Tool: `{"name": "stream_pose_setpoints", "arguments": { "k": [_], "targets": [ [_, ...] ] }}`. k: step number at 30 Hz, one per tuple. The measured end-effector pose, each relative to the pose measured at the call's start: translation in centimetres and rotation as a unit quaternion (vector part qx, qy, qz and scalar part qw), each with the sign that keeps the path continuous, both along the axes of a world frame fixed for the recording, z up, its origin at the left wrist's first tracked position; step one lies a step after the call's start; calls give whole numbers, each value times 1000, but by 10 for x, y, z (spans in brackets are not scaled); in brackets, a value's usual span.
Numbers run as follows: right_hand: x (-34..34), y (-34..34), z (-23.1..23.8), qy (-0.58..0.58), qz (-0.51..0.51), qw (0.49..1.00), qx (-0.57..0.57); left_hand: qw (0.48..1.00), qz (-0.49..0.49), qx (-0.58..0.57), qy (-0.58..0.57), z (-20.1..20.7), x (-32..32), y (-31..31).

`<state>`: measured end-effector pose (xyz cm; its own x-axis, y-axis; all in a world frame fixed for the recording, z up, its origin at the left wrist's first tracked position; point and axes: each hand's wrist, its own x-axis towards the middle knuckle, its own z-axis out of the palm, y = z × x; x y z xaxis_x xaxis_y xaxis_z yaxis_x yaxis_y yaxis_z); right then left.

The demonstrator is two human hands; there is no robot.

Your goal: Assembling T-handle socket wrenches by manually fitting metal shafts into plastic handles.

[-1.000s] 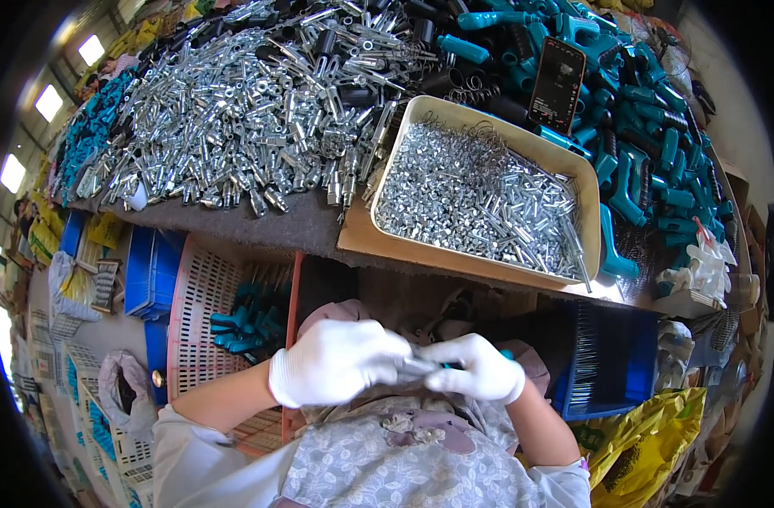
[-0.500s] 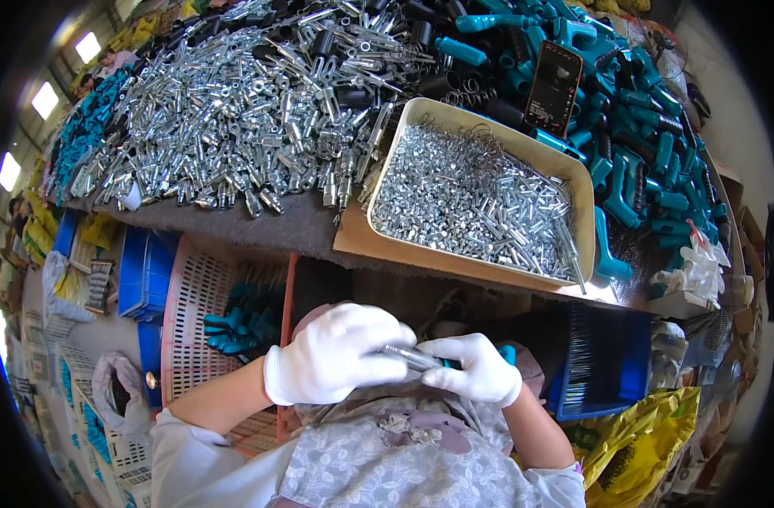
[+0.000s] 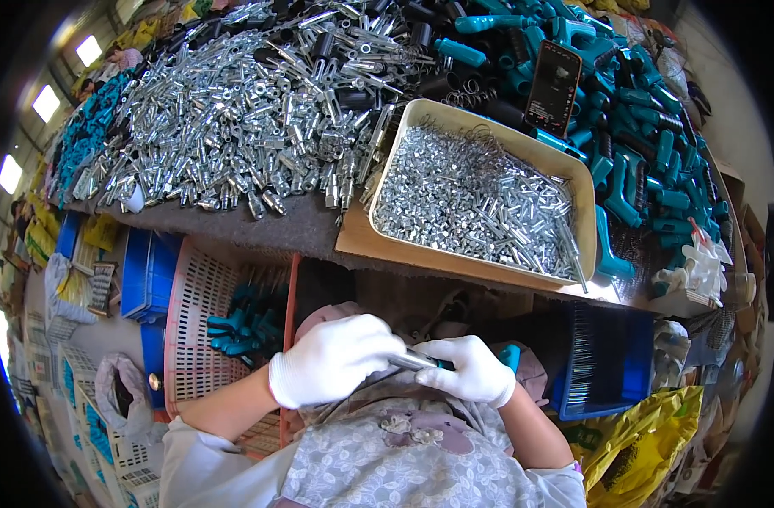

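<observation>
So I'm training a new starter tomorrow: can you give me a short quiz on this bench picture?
1. True or false: both hands wear white gloves.
2. What fills the tray? A. small silver metal parts B. teal handles C. yellow bags
3. What is pinched between the left hand and right hand?

Key
1. True.
2. A.
3. A slim metal rod going into a teal handle, held over the lap, below the table edge.
</observation>
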<state>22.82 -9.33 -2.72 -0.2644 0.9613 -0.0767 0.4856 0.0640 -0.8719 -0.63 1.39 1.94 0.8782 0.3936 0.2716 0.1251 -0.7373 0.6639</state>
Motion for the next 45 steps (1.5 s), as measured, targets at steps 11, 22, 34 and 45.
{"name": "stream_pose_setpoints", "arguments": {
  "k": [11, 22, 34, 45],
  "targets": [
    [-2, -4, -8, 43, -11, 999, 22, 992, -56, 104, -30, -2, -3, -4],
    [-2, -3, -8, 50, -18, 997, 63, 986, -14, 138, -91, 2, -7, -1],
    [15, -9, 0, 301, -24, 953, -18, 976, 8, -159, -146, -11, 20, -17],
    [4, 48, -134, 620, -616, 461, -153, 995, 92, 19, 27, -80, -11, -13]
  ]
}}
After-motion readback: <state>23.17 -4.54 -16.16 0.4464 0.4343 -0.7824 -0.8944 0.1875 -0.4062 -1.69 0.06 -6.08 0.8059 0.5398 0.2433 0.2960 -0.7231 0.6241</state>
